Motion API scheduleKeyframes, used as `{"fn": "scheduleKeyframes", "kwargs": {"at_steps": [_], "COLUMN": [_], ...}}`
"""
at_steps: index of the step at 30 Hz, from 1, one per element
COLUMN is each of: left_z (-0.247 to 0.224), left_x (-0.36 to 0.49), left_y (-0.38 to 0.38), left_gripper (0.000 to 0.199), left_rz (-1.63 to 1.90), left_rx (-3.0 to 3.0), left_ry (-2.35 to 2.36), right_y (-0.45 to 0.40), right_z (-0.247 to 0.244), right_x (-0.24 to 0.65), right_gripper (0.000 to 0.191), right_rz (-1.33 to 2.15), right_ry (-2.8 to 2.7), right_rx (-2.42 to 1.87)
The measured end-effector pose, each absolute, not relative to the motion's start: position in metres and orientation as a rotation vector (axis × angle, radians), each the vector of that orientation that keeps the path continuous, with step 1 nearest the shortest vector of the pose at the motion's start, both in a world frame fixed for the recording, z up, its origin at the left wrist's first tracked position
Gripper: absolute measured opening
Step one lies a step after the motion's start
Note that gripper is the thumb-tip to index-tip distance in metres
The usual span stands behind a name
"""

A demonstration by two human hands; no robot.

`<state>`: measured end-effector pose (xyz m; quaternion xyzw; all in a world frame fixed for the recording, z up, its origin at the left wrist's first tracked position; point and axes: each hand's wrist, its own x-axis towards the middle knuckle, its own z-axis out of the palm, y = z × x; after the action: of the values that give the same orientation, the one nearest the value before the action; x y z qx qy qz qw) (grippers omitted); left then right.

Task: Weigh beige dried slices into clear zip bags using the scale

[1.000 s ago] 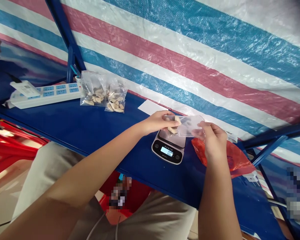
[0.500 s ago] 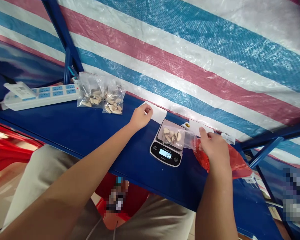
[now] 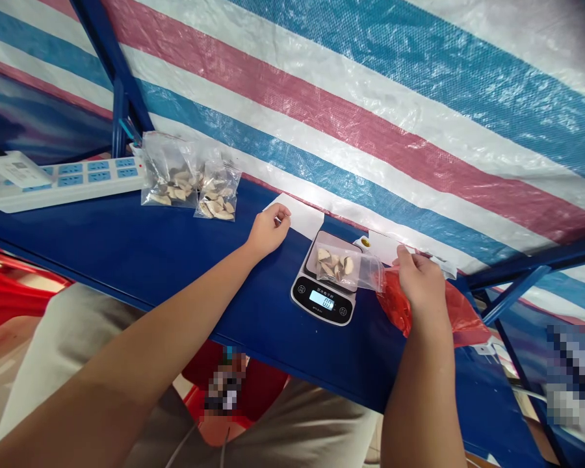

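A small clear plastic bag (image 3: 344,268), glossy and crinkled, is lying on the steel plate of a little black kitchen scale (image 3: 324,300) in the middle of the frame, with pale, wedge-shaped pieces showing through it. The scale's blue display is glowing, though I cannot read the digits. It is sitting on a smooth, dark blue tabletop (image 3: 175,253), which is running diagonally across the picture below a woven tarp (image 3: 370,117) striped in blue, white and pink.

I am stretching my left hand (image 3: 268,231) out to the left of the scale, fingers loosely curled with nothing between them, tips resting on a flat white sheet of paper (image 3: 297,218). My right hand (image 3: 419,286) is resting on a crumpled red plastic bag (image 3: 463,318) just right of the scale, fingers close together and pointing up the frame; I cannot tell whether they are pinching anything.

In the upper left, two more clear bags (image 3: 190,179) of the same pale pieces are leaning beside a white power strip (image 3: 58,182) with blue sockets.

Compared with half a second ago, both hands are sitting almost where they were; a second ago they were holding the clear bag above the scale.
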<state>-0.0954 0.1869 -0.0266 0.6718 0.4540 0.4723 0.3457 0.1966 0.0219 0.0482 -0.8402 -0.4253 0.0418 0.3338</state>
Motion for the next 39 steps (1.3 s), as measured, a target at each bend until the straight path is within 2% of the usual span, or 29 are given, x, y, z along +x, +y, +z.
{"fn": "scheduleKeyframes", "kwargs": {"at_steps": [4, 13, 39], "left_z": [-0.026, -0.023, -0.027], "left_x": [-0.095, -0.096, -0.097], "left_y": [0.187, 0.184, 0.186], "left_gripper": [0.017, 0.01, 0.017], "left_rz": [1.248, 1.259, 1.233], "left_rx": [1.709, 1.689, 1.669], "left_ry": [1.175, 1.197, 1.177], "right_y": [0.024, 0.024, 0.023], "right_z": [0.038, 0.041, 0.051], "right_x": [0.208, 0.201, 0.193], "right_gripper": [0.053, 0.039, 0.049], "right_rz": [0.237, 0.411, 0.287], "right_ry": [-1.077, -0.961, -1.083], "right_rx": [-2.067, -2.067, -2.222]}}
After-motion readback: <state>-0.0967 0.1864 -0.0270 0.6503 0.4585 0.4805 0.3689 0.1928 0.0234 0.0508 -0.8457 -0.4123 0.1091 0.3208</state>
